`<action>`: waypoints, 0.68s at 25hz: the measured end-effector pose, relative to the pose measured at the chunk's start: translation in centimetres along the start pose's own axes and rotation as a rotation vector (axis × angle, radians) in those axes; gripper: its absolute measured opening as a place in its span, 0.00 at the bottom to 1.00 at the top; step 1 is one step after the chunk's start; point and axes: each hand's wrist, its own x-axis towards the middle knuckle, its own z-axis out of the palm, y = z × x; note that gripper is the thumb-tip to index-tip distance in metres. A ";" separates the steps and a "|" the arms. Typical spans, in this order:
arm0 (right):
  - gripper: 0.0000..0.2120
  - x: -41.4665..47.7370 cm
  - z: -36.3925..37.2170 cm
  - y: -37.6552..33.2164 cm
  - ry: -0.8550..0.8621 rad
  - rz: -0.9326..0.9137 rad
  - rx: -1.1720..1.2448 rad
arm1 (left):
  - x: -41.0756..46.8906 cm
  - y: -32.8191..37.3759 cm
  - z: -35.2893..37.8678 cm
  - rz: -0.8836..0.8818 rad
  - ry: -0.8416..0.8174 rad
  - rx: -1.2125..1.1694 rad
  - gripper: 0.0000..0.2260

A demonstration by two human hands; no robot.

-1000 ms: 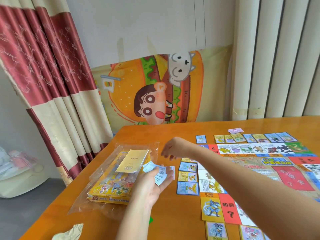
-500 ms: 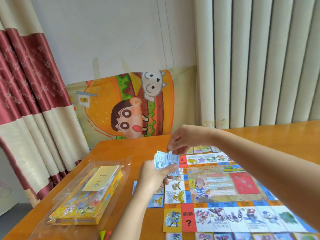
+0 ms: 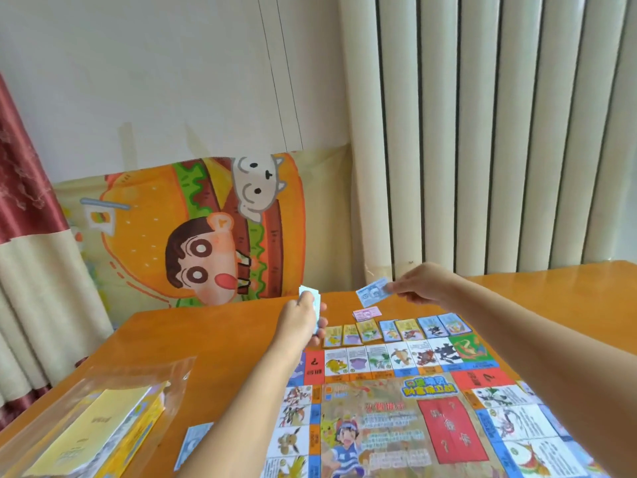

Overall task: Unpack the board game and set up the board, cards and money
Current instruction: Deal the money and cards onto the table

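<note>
Right hand [image 3: 418, 283] has one pale blue play-money note [image 3: 372, 291] pinched by its short edge, thumb on top and fingers under, so the grip is narrow and closed on just that one slip. The note sticks out to the left of the grip, roughly flat, hanging in the air over the far part of the bench [image 3: 213, 336]. Just below and a bit nearer than the grip there's a small pink money pile [image 3: 366, 313] lying on the bench, and past that toward me the row of property cards [image 3: 393, 330] butted up against the far edge of the game board [image 3: 406, 419].

Left hand [image 3: 303, 320] is off to the left of that grip, fist curled around the rest of the blue note stack [image 3: 312, 303], held upright with the top edge poking out above the thumb.

My guess is this stuff is thin paper: weightless, floppy, and it'll stick to its neighbours, so pinching near an end or corner and peeling one off is the way, gently or it creases. A puff of air could shift the piles.

Both forearms are stretched well out, right arm crossing over the board, wrist about level. The opened plastic bag with the yellow box [image 3: 103, 432] sits way back near-left, well clear.
</note>
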 end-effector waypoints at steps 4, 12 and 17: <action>0.12 5.2 1.6 1.8 0.113 0.106 0.020 | 3.6 -0.7 0.9 -0.021 0.010 -0.103 0.14; 0.26 11.5 4.9 5.1 0.098 0.277 0.018 | 7.7 -2.6 2.1 -0.062 -0.028 -0.203 0.14; 0.31 12.2 5.3 5.3 0.030 0.403 -0.109 | 8.5 -3.3 2.6 -0.137 0.007 -0.329 0.14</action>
